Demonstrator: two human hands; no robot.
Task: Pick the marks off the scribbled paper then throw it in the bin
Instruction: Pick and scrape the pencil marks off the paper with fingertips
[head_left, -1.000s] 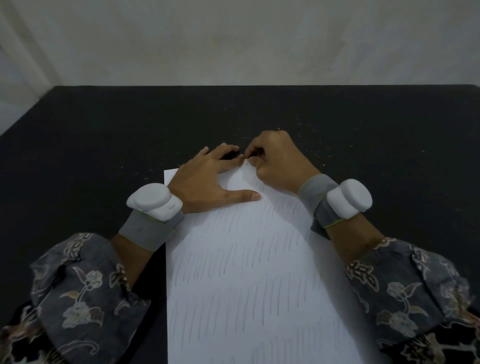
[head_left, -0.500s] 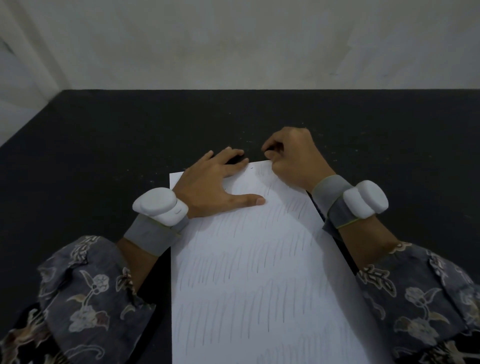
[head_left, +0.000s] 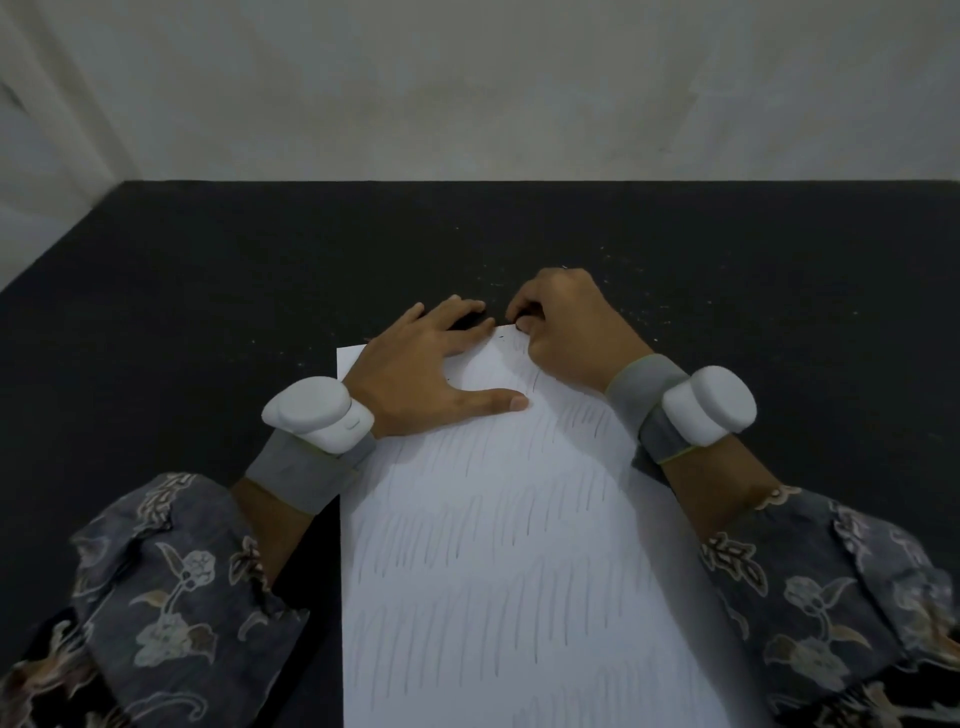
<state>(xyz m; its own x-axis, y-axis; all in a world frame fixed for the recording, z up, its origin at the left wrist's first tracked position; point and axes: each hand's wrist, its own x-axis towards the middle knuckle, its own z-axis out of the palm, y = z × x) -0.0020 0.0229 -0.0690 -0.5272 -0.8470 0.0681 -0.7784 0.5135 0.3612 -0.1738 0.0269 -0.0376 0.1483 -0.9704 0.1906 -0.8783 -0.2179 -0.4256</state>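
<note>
I count one scribbled paper (head_left: 519, 545) on one dark desk (head_left: 208, 312), two hands, left hand (head_left: 421, 374) and right hand (head_left: 571, 332), two white wrist devices, left (head_left: 317, 413), right (head_left: 709, 405), two floral sleeves, left (head_left: 171, 587), right (head_left: 831, 587)

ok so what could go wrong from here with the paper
1. The right hand is curled at the paper's far edge; what it grips is hidden, and hard working there could tear or crumple the sheet.
2. Only the left hand, spread flat, pins the far end, so the sheet may slide.
3. Small specks scatter onto the black table.
</note>
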